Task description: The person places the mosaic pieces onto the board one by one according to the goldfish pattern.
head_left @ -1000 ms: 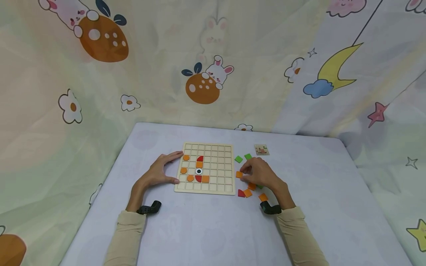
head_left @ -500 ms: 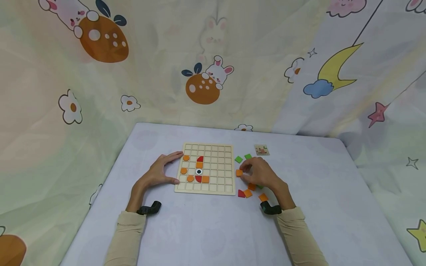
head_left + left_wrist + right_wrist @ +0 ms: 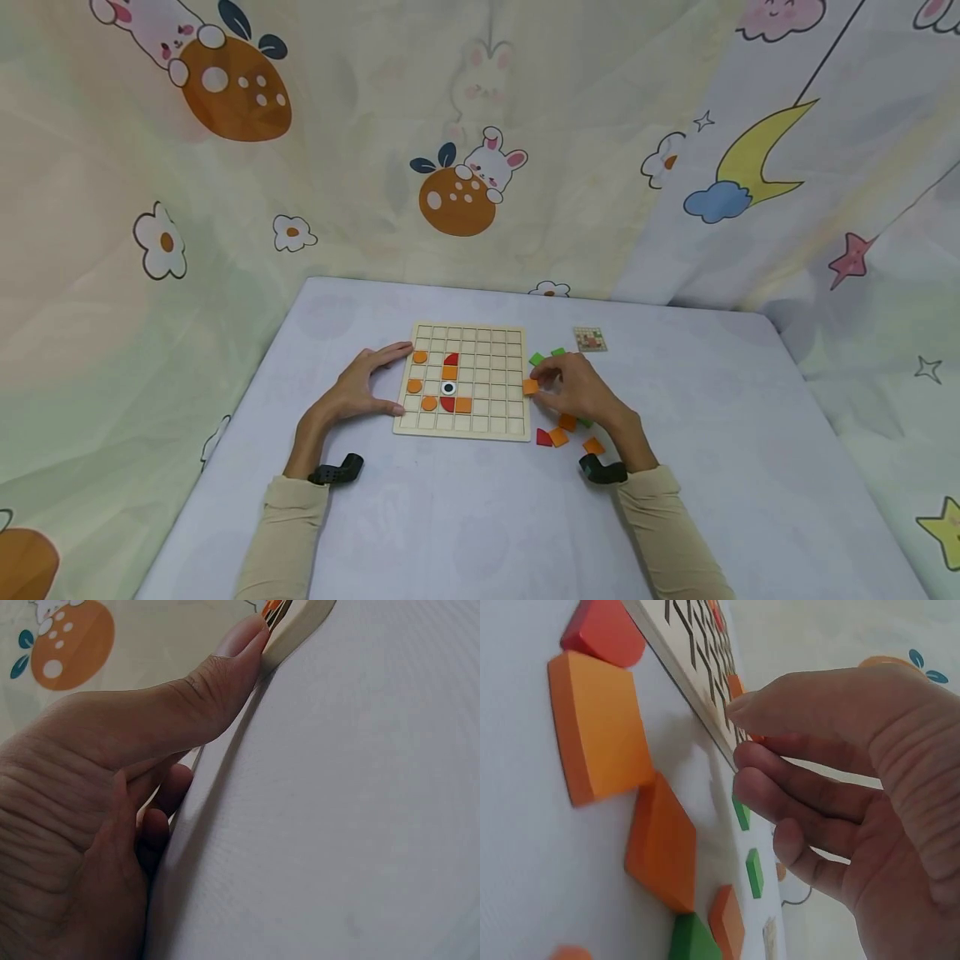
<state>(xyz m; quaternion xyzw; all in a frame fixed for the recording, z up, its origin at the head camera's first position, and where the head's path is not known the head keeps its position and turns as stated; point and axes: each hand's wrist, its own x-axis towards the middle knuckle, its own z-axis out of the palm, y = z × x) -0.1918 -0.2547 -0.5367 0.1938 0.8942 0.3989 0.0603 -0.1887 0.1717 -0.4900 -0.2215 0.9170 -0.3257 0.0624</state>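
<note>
Shifted leftward since the earlier frame, the right hand now has an orange square tile at the right edge of the grid board, its thumb and fingers clamped on the tile; whether tile and board touch cannot be told. The left hand rests at the opposite edge — thumb and fingers spread apart. Beside the board, on the desk, lie a red piece, green tiles and a small patterned card.

Downward head view, close wrist views, board shared
</note>
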